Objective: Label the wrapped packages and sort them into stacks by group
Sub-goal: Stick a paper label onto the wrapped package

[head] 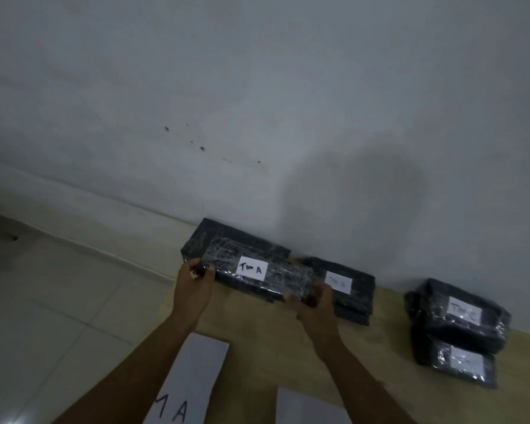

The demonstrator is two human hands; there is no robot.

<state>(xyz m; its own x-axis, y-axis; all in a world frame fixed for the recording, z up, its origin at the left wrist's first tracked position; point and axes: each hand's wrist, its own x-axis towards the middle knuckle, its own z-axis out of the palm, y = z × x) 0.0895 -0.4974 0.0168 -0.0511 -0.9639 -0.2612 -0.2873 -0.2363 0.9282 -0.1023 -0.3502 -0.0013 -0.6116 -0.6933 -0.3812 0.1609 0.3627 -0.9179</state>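
Observation:
A black plastic-wrapped package (276,278) with a white label reading "Tim A" is held at both ends. My left hand (195,286) grips its left end, my right hand (314,304) grips its right end. It lies over another black package (227,237) by the wall. To its right a stack of black packages (354,289) carries a white label. Farther right, two more labelled black packages (459,319) are stacked near the table's right side.
The packages rest on a light wooden table (263,341) against a white wall (257,102). A white paper sheet marked "A" (190,374) and a second white sheet (309,408) lie near the front edge. Pale floor tiles (58,301) show at left.

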